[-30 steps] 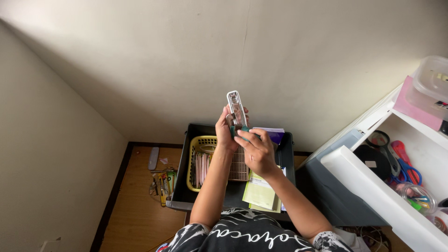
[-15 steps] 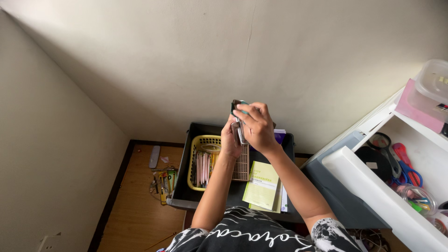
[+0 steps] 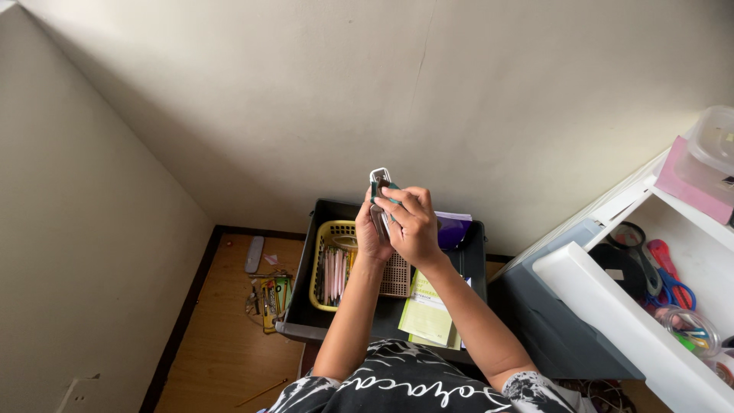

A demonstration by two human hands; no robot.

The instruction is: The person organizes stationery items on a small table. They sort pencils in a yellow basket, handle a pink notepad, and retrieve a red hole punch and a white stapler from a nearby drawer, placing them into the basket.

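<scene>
My right hand (image 3: pixel 415 226) has closed over the stapler (image 3: pixel 379 200), folding it shorter against my left hand (image 3: pixel 370 233); both grip it above the grey bin (image 3: pixel 474 264).

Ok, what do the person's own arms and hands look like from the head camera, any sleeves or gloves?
Both hands are bare: no gloves, rings or watch show on the left hand or the right hand. The forearms are uncovered to the elbow. The short-sleeved top is black with white swirls and lettering.
</scene>
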